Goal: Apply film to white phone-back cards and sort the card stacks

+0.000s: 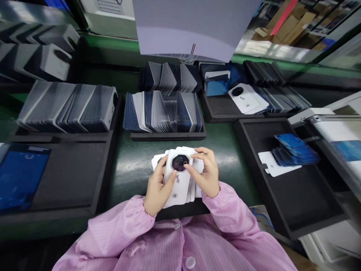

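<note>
A white phone back cover (182, 184) with a dark octagonal camera window (180, 163) is tilted up in front of me. My left hand (159, 186) grips it along the left side, thumb on the front face. On the other side, my right hand (205, 171) has its thumb against the window's right part, by a small ring, and its fingers curl at the cover's upper right edge. Several more white covers (199, 165) are fanned out behind and beneath it on the green table (225, 143). My palms and the cover's back are hidden.
Ahead stands a black tray (169, 136) packed with upright panels. More panels (70, 107) fill trays at left, near a blue sheet (22, 177). At right, a black tray (310, 199) holds blue-filmed pieces (296, 150). A machine (341, 131) stands beyond it.
</note>
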Available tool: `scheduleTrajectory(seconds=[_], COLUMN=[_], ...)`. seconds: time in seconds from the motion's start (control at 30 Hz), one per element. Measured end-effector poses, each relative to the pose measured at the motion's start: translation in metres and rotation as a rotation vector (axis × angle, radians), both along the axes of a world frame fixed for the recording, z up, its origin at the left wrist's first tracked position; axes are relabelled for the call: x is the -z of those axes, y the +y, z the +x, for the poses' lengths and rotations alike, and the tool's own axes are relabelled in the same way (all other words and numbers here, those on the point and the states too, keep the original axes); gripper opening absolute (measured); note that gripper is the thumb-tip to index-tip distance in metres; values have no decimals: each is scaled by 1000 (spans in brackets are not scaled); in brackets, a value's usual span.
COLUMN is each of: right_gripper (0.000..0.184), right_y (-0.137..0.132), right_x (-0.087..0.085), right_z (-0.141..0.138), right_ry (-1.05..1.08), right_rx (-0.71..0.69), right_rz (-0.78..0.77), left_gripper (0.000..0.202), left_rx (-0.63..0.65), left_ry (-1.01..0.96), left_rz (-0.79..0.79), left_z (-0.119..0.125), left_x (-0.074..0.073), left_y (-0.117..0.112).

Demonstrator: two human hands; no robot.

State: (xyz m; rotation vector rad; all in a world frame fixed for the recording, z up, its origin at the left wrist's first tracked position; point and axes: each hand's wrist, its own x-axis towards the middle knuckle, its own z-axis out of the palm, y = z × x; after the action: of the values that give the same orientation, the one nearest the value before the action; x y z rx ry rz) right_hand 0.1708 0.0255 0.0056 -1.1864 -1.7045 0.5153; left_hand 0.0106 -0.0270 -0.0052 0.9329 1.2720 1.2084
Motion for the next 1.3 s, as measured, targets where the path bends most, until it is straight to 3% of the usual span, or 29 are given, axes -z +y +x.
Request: scheduleTrajectory(seconds=[0.17,0.27,0.47,0.53,0.63,0.83,0.9,1.0,1.1,1.2,1.3], right_gripper=[18,13,10,11,19,11,10,8,9,9,14], right_y=[3,4,-2,-2,2,8,5,-2,-6,-6,-7], right_x=[4,6,3,2,4,9,7,3,1,3,5], right_z=[0,2,-4,-5,-1,5,4,-1,-5,-7,-7], right_ry=[70,126,-96,-102,-69,124,54,-118,-173,-143,-90], right_rx=[-40,-79,-4,11,4,-96,-69,-38,-222,-447,-481], right_rz=[-200,-228,157,179,62,-192,-112,212,441,471,450], left_gripper=[59,60,57,57,53,57,58,60,64,67,67], left_rx=[65,92,73,64,65,79,65,25,-10,-8,-16], left_ry=[216,240,92,77,143,320,326,233,49,-84,-103], left_rz=[136,197,135,148,212,317,302,167,75,48,14], left_z=[-1,1,2,1,1,0,0,-1,-1,-2,-3], left_x=[2,-1,-3,-4,-8,-5,-2,2,1,-2,-5], left_y=[-2,0,7,8,7,3,2,3,6,9,9])
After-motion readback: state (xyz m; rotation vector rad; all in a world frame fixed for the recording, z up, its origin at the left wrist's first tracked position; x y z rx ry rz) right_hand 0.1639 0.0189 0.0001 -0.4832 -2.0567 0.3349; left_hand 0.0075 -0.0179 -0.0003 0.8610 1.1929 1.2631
